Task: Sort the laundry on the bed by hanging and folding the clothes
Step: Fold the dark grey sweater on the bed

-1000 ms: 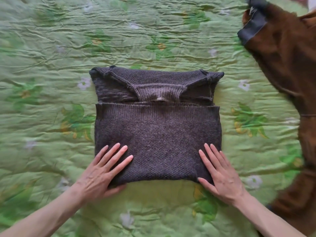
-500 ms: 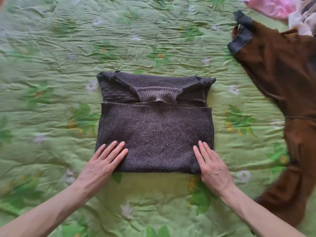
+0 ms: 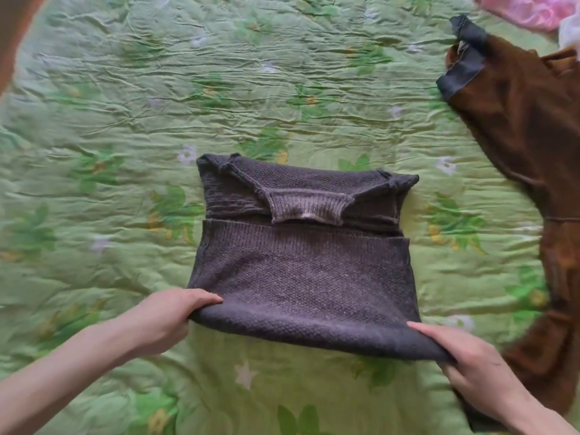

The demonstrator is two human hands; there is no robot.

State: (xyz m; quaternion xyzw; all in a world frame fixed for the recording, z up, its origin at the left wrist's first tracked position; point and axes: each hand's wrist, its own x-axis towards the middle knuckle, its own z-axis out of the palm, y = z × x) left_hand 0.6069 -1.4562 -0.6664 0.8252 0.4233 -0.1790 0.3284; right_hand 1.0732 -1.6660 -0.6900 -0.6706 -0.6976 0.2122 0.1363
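A dark grey knitted sweater (image 3: 304, 271), folded into a rectangle with its ribbed collar showing at the far side, lies in the middle of the green flowered bedspread (image 3: 157, 105). My left hand (image 3: 166, 315) grips the sweater's near left corner, thumb on top. My right hand (image 3: 470, 356) grips the near right corner the same way. The near folded edge is lifted off the bed between my hands, while the far part still rests on the bedspread.
A brown garment (image 3: 533, 146) with a dark grey cuff lies spread along the right side of the bed. Pink cloth (image 3: 530, 9) sits at the top right corner. A brown edge shows at the top left corner.
My hands lay flat on the sweater's near corners before. Now both have closed round those corners and raised the near edge off the bed. The view has shifted back.
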